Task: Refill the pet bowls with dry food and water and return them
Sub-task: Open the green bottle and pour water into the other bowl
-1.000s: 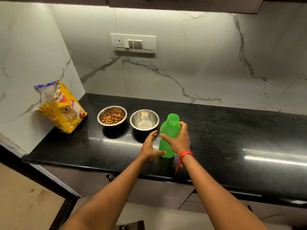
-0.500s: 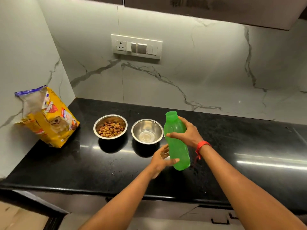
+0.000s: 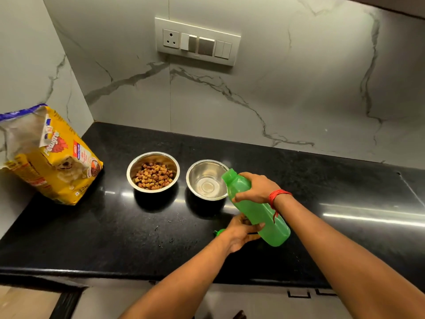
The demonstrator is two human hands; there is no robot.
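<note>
I count two bowls: one kibble bowl [image 3: 139, 163], one empty bowl [image 3: 200, 172], plus one Pedigree bag [image 3: 57, 157]. Right hand [image 3: 255, 188] grips one tilted green bottle [image 3: 261, 214]; left hand [image 3: 239, 236] fingers, can't tell.

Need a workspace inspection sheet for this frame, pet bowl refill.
Surface: black counter, glossy, a few specks near the front.
Job's things: kibble bowl filled; steel bowl beside it, no water visible; green bottle uncapped, tilted toward it; food bag against left wall.
Clutter: green cap by the left wrist.
Hands: right hand grips the bottle; left hand at its base, grip unclear.
Cables: nothing seen.
Surroundings: marble walls, switch panel.
</note>
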